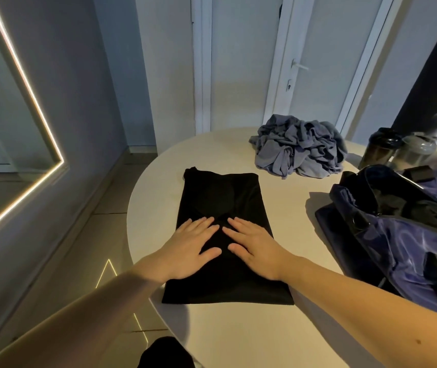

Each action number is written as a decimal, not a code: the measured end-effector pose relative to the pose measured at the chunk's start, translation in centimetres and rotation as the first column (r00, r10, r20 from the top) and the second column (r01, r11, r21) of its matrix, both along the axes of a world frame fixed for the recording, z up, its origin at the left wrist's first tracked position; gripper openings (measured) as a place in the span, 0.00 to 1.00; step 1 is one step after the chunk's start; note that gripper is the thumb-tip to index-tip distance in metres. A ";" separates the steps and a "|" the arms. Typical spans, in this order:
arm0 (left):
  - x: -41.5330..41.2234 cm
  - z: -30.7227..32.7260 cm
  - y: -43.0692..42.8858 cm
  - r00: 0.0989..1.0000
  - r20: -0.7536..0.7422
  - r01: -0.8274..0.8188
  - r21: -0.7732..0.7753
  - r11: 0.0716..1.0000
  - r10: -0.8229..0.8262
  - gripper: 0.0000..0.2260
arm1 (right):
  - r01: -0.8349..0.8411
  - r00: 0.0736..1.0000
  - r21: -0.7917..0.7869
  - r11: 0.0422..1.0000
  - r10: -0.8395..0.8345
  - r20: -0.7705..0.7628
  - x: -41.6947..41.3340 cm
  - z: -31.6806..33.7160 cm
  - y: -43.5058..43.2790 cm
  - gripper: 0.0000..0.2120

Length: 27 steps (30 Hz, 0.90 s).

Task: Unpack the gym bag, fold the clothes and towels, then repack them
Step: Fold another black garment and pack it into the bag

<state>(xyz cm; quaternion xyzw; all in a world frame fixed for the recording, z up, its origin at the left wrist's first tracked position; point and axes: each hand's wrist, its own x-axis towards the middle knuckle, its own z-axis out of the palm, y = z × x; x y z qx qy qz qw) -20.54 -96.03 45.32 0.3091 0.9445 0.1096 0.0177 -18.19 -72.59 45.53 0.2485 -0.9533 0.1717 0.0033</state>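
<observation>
A black garment (pixel 220 192) lies flat on the round cream table (pixel 159 197), folded lengthwise into a long strip. My left hand (pixel 191 245) and my right hand (pixel 254 245) press on its middle side by side, palms down, fingers straight. A crumpled grey-blue cloth (pixel 299 147) is heaped at the far side of the table. The open navy gym bag (pixel 398 235) lies at the right, with dark items inside it.
Two dark-lidded jars (pixel 382 147) stand behind the bag at the far right. The table's left edge drops to a tiled floor (pixel 100 208). A mirror with a lit rim (pixel 26 83) fills the left wall. White doors (pixel 291 67) stand behind the table.
</observation>
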 end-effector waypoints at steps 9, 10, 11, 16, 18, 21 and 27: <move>-12.7 3.8 0.5 0.888 0.106 -0.455 0.344 0.821 0.447 0.21 | 0.528 0.838 -0.325 0.784 -0.544 0.050 -13.1 4.4 2.3 0.19; -14.5 3.9 0.4 0.845 0.132 -0.532 0.312 0.787 0.518 0.24 | 0.565 0.820 -0.291 0.772 -0.566 0.091 -15.0 4.4 2.5 0.21; -16.2 3.9 0.5 0.807 0.152 -0.589 0.281 0.757 0.571 0.25 | 0.597 0.801 -0.261 0.758 -0.582 0.141 -16.7 4.5 2.6 0.24; -21.6 4.4 2.1 0.734 0.353 -0.670 0.243 0.701 0.580 0.35 | 0.607 0.768 -0.103 0.788 -0.548 0.332 -22.8 5.0 2.2 0.39; -22.9 4.4 2.8 0.725 0.393 -0.672 0.221 0.707 0.566 0.38 | 0.559 0.775 0.021 0.829 -0.531 0.342 -24.1 4.9 2.1 0.42; -24.3 4.5 3.4 0.691 0.479 -0.679 0.173 0.714 0.541 0.32 | 0.509 0.798 0.062 0.858 -0.498 0.339 -24.9 4.6 2.0 0.31; -22.1 7.2 2.7 0.812 0.413 -0.549 0.298 0.781 0.413 0.13 | 0.460 0.855 -0.108 0.881 -0.407 0.322 -22.1 6.8 1.2 0.08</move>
